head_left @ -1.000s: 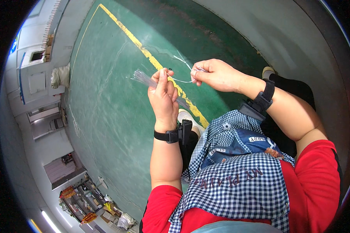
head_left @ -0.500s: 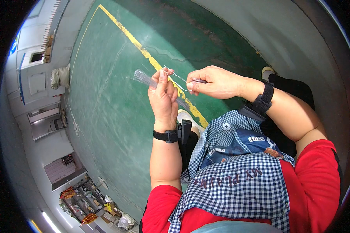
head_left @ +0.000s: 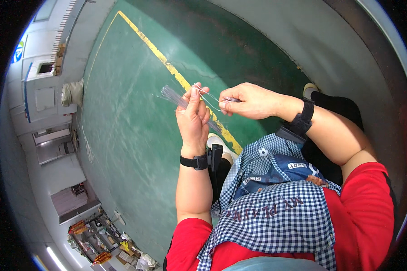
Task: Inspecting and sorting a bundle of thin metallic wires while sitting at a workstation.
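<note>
My left hand [head_left: 193, 118] is raised in front of me and grips a bundle of thin clear strands [head_left: 171, 95] that fans out to the upper left of its fingers. My right hand [head_left: 251, 100] is level with it, a little to the right, and pinches one thin strand [head_left: 209, 100] that curves across from the left hand's fingertips. Both wrists wear black bands. A blue-and-white checked apron [head_left: 276, 221] over a red shirt fills the lower right.
Below lies a green floor [head_left: 131, 135] crossed by a yellow line [head_left: 163, 61]. Grey floor [head_left: 303, 40] lies beyond it on the right. White cabinets and equipment [head_left: 45, 95] line the left edge, and a cluttered rack [head_left: 95, 235] stands at the lower left.
My right hand has moved down and closer to the left hand, and the drawn-out strand between them has become shorter. My left hand has stayed nearly in place.
</note>
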The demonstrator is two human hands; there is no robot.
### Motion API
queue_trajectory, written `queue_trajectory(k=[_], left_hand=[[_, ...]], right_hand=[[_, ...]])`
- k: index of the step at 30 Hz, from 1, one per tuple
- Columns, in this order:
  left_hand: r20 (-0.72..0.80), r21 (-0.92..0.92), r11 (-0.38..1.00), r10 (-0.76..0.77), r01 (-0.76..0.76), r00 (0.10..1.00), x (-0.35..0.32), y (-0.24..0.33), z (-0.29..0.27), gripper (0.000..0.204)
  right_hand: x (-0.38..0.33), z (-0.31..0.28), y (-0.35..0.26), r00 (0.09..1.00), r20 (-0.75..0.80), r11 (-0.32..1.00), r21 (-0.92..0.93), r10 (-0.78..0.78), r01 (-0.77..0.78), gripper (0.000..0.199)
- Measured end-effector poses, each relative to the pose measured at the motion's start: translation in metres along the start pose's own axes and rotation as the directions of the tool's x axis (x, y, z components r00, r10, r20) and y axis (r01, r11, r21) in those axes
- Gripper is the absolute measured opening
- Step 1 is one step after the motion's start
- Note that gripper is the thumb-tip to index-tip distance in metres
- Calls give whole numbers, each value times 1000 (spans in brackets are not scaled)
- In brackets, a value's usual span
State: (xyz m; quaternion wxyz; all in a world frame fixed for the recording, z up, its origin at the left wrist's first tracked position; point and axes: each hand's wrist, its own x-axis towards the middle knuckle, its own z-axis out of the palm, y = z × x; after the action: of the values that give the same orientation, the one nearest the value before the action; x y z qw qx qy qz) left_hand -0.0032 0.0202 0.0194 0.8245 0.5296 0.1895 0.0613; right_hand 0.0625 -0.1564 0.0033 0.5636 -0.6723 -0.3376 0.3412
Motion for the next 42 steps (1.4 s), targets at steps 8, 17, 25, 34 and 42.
queue_trajectory(k=[8, 17, 25, 34, 42], left_hand=[[53, 25, 999, 41, -42, 998, 1, 2, 5, 21], [0, 159, 957, 245, -242, 969, -3, -1, 0, 12], [-81, 52, 965, 262, -259, 962, 8, -20, 0, 15], [-31, -123, 982, 141, -144, 990, 9, -22, -3, 12], [-109, 163, 932, 343, -324, 933, 7, -28, -1, 10]], right_hand=[[3, -5, 11, 997, 29, 996, -44, -77, 78, 25], [8, -1, 9, 985, -174, 1000, -6, 3, -4, 30], [-1, -1, -2, 941, -329, 993, -109, -83, 49, 20], [-6, 1, 5, 826, -468, 917, -376, -313, 134, 17], [-13, -1, -5, 825, -530, 949, -314, -197, 25, 19]])
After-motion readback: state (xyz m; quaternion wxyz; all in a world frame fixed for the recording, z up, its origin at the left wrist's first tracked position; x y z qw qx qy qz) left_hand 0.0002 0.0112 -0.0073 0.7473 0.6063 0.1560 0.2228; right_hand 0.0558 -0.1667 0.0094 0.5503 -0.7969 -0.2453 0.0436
